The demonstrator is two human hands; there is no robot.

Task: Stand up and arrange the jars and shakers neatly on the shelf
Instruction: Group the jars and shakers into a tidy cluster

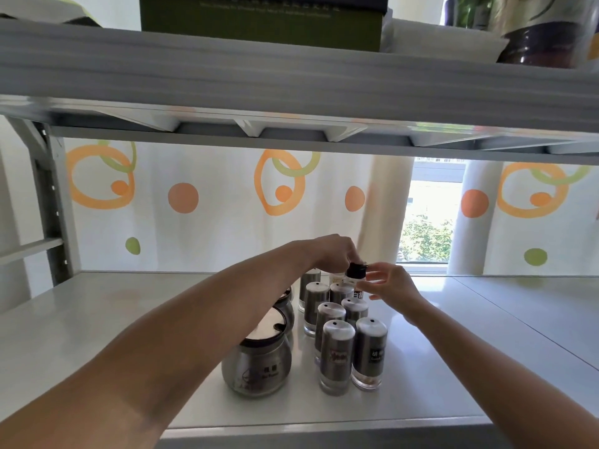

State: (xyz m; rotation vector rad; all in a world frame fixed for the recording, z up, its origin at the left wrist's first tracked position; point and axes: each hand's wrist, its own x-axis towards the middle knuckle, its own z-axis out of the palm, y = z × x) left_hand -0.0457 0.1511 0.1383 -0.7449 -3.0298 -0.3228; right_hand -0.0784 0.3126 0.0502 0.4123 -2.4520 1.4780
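Two hands meet at the far end of the cluster: the left hand (334, 252) comes down from above with its fingertips pinched on the black screw cap of a small clear glass bottle (356, 274), and the right hand (390, 281) sits just beside it, fingers loosely spread and steadying the bottle's side rather than clamping it. Directly nearer than the grip, the tall steel-sleeved glass shakers (335, 354) stand upright in two close rows on the white shelf board (129, 319); to the left of those rows, under the left forearm, sit the round-bellied steel jars with dark lids (256, 364). To finish this placement well, I would lower the bottle straight down behind the right-hand row, keep it plumb, square it with that row, and let go only once its base sits flat, lifting the wrist clear of the shaker tops.
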